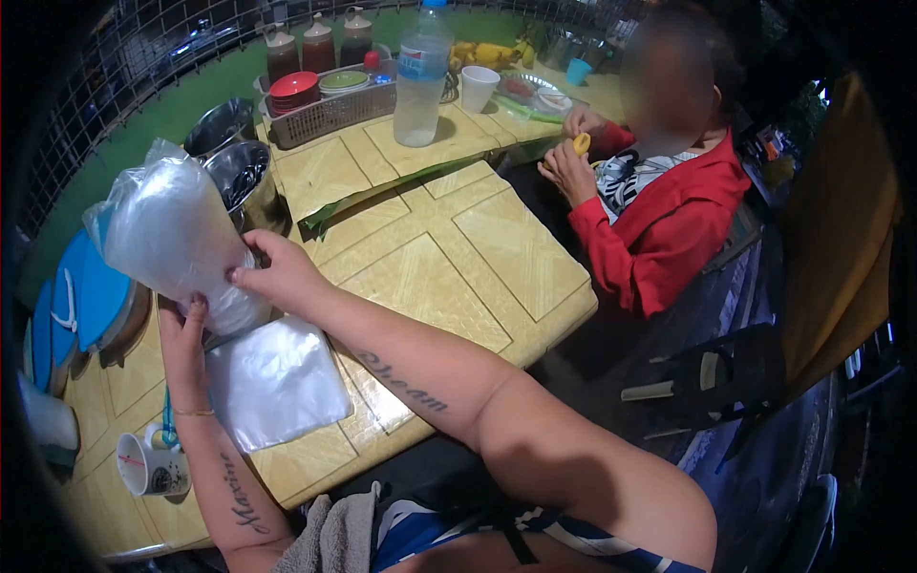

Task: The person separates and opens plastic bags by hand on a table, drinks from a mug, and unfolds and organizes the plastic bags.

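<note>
Pots (256, 194) — shiny metal; bag bundle (170, 227) — clear, crinkled plastic; towel (336, 535) — rough grey cloth.

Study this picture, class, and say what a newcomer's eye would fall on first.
Probably the shiny bundle of clear plastic, held up at the left between the left grip and right grip. Next, the red jacket on the person at the right. Then the tall clear bottle on the far side of the table, near the top centre.

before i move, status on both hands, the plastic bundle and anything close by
Left hand and right hand both on clear plastic bundle. Bundle held up. Flat clear plastic on table nearby. Metal pot close on right.
</note>
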Demonstrator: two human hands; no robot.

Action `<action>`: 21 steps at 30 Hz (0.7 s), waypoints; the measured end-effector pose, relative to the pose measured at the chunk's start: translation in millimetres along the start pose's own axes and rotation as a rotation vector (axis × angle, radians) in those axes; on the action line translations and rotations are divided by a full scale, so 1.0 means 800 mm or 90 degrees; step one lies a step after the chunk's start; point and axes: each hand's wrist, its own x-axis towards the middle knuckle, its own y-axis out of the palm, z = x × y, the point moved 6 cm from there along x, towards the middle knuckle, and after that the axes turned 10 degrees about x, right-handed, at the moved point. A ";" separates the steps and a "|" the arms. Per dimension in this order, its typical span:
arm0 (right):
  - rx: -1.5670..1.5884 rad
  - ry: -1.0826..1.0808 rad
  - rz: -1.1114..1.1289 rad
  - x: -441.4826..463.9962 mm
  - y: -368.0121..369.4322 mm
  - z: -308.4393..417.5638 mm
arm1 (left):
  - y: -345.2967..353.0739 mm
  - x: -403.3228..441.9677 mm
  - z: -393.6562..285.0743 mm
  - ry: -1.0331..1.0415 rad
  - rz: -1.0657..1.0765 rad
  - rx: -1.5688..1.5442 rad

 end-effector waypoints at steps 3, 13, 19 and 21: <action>-0.022 -0.003 -0.015 -0.002 -0.001 0.001 | 0.002 -0.002 -0.002 -0.021 0.009 -0.021; -0.017 -0.017 -0.004 0.002 -0.001 -0.011 | 0.003 0.000 0.002 -0.002 0.029 -0.022; -0.037 -0.006 -0.001 0.000 0.001 -0.008 | 0.003 0.001 -0.004 0.011 0.028 0.012; -0.018 0.000 -0.002 0.002 0.002 -0.014 | 0.002 0.003 0.001 0.020 0.029 0.028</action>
